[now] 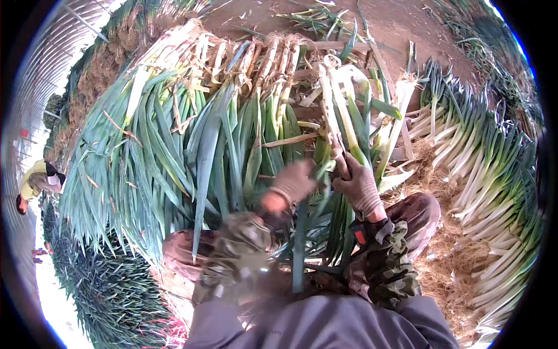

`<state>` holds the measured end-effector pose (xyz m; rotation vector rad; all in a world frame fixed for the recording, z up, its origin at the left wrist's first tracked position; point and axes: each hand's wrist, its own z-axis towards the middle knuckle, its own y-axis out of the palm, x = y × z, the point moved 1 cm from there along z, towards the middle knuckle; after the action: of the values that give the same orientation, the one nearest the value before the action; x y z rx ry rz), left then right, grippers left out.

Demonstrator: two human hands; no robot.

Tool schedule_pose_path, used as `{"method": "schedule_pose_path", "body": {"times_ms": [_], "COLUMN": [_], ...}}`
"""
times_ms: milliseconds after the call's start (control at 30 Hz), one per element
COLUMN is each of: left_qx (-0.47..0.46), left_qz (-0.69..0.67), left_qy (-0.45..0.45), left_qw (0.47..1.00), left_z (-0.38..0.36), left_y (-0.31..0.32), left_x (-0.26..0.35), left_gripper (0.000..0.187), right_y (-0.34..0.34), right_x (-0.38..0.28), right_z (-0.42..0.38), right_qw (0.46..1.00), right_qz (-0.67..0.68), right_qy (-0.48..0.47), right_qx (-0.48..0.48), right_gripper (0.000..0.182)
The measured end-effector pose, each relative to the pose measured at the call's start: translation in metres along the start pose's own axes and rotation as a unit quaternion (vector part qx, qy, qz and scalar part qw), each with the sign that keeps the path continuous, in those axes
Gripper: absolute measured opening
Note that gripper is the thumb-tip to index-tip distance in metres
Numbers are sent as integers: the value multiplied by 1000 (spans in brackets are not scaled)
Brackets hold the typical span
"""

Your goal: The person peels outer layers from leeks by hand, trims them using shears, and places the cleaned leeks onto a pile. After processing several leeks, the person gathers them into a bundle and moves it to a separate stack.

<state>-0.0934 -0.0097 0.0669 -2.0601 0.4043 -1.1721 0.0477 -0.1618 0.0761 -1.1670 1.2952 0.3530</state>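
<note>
My right hand [358, 187], in a knit work glove, is closed around a long green onion stalk [331, 116] with brownish outer skin. Its root end points away from me, toward the back. Close beside it, my gloved left hand [292, 181] is smeared by motion at the stalk's green leaves; its fingers are too blurred to read. A paler stalk [349, 119] lies right next to the held one. Left of my hands, several unpeeled green onions [256, 110] lie side by side, roots at the back and leaves toward me.
A thick heap of green onions [145, 145] spreads to the left. Cleaned white-stemmed onions [465, 157] form a long row on the right, near pale root trimmings [447, 262]. Bare soil [401, 29] shows at the back. Another person [38, 180] is at the far left.
</note>
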Motion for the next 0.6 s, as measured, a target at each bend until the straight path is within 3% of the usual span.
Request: {"method": "schedule_pose_path", "body": {"times_ms": [67, 100, 133, 233, 300, 433, 600], "left_qx": [199, 357, 378, 221, 190, 244, 237], "left_qz": [-16, 147, 256, 277, 313, 367, 381], "left_qy": [-53, -16, -69, -184, -189, -246, -152], "left_qw": [978, 922, 887, 917, 911, 863, 881], "left_z": [3, 20, 33, 73, 89, 119, 98], "left_y": [-61, -80, -104, -132, -127, -106, -102], "left_x": [-14, -40, -47, -84, -90, -99, -88], "left_gripper": [28, 21, 17, 37, 36, 47, 28], "right_y": [12, 22, 28, 34, 32, 20, 18], "right_x": [4, 4, 4, -8, -7, -1, -16], "right_z": [-4, -7, -12, -23, -21, -19, -30], "right_qw": [998, 996, 991, 994, 995, 997, 996], "right_qz": [-48, -58, -47, -41, -34, -12, -6], "right_qy": [-33, -43, -74, -45, -38, -8, 7], "right_qx": [-28, -53, -99, -95, -83, -78, -90], "right_gripper": [60, 60, 61, 66, 68, 71, 69]}}
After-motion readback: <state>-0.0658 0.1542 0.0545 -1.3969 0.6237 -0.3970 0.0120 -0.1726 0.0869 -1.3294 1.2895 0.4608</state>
